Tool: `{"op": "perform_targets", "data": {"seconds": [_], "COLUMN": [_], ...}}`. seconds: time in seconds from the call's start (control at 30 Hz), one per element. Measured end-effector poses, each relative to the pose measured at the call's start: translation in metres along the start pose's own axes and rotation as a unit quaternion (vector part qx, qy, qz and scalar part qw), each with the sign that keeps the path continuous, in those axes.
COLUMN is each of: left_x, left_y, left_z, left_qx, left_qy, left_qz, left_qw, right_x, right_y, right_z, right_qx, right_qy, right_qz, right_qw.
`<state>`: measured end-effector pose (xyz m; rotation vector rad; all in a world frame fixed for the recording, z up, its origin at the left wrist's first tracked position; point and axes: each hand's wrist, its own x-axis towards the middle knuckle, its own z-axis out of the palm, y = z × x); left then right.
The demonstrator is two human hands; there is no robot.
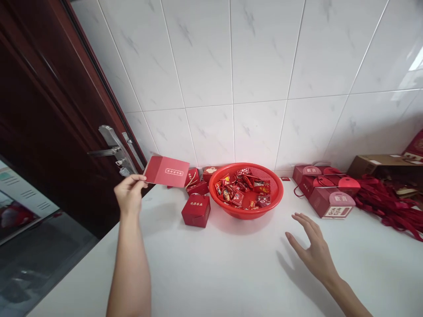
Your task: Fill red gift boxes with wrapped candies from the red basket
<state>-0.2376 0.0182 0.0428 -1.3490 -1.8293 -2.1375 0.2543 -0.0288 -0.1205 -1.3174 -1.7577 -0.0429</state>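
Observation:
Pinched by its left edge, a flat red folded card box (170, 171) with pale lettering hangs from my left hand (130, 191), above the table's left side. My right hand (312, 251) is over the white table (224, 273), its fingers apart and nothing in them. Between the hands stands a red plastic basket (246, 213) holding several red-wrapped sweets (238, 193). Just left of the basket is a closed red box (196, 210) with gold lettering. Behind that box are more small red boxes (197, 187), partly hidden by the card.
At the right, several red gift boxes (330, 202) with rounded tops stand together. Beyond them lie a pile of dark red ribbons (386, 207) and an open cardboard box (373, 163). A dark wooden door (66, 101) with a metal handle (114, 147) is left of the table. A tiled wall (257, 66) rises behind.

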Motion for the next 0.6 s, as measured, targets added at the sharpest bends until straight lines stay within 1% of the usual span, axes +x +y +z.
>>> {"op": "perform_targets", "data": {"seconds": [0.03, 0.07, 0.1, 0.13, 0.17, 0.2, 0.23, 0.27, 0.3, 0.33, 0.37, 0.4, 0.43, 0.53, 0.6], "left_x": [-0.004, -0.011, -0.021, -0.033, -0.047, -0.062, -0.078, -0.094, -0.110, -0.125, -0.138, -0.150, -0.159, -0.174, -0.177], "left_y": [0.019, 0.039, 0.058, 0.076, 0.091, 0.104, 0.115, 0.122, 0.126, 0.128, 0.129, 0.128, 0.126, 0.118, 0.112], "left_z": [-0.006, -0.010, -0.014, -0.015, -0.014, -0.011, -0.005, 0.003, 0.012, 0.021, 0.031, 0.041, 0.049, 0.066, 0.073], "left_qx": [-0.053, -0.079, -0.086, -0.071, -0.055, -0.038, -0.011, 0.011, 0.013, 0.008, 0.008, 0.014, 0.019, 0.051, 0.079], "left_qy": [-0.033, -0.097, -0.153, -0.224, -0.299, -0.393, -0.486, -0.564, -0.614, -0.652, -0.670, -0.680, -0.684, -0.673, -0.654], "left_qz": [0.027, 0.047, 0.067, 0.081, 0.106, 0.142, 0.164, 0.179, 0.198, 0.220, 0.239, 0.254, 0.264, 0.283, 0.288], "left_qw": [0.998, 0.991, 0.982, 0.969, 0.947, 0.908, 0.859, 0.806, 0.764, 0.726, 0.703, 0.687, 0.680, 0.682, 0.695], "right_x": [0.001, 0.002, 0.004, 0.005, 0.008, 0.010, 0.013, 0.016, 0.018, 0.021, 0.024, 0.026, 0.028, 0.032, 0.034], "right_y": [-0.002, -0.005, -0.008, -0.011, -0.015, -0.019, -0.023, -0.027, -0.032, -0.038, -0.043, -0.050, -0.056, -0.077, -0.090], "right_z": [0.000, -0.001, -0.001, -0.002, -0.004, -0.006, -0.008, -0.011, -0.014, -0.018, -0.021, -0.025, -0.028, -0.034, -0.035], "right_qx": [0.008, 0.017, 0.028, 0.041, 0.055, 0.070, 0.088, 0.109, 0.133, 0.160, 0.184, 0.204, 0.220, 0.241, 0.238], "right_qy": [-0.001, -0.001, -0.001, 0.000, 0.004, 0.009, 0.015, 0.022, 0.029, 0.032, 0.035, 0.035, 0.030, -0.009, -0.055], "right_qz": [0.003, 0.007, 0.012, 0.018, 0.025, 0.034, 0.042, 0.053, 0.063, 0.073, 0.077, 0.072, 0.056, -0.030, -0.107], "right_qw": [1.000, 1.000, 1.000, 0.999, 0.998, 0.997, 0.995, 0.992, 0.989, 0.984, 0.979, 0.976, 0.974, 0.970, 0.964]}}
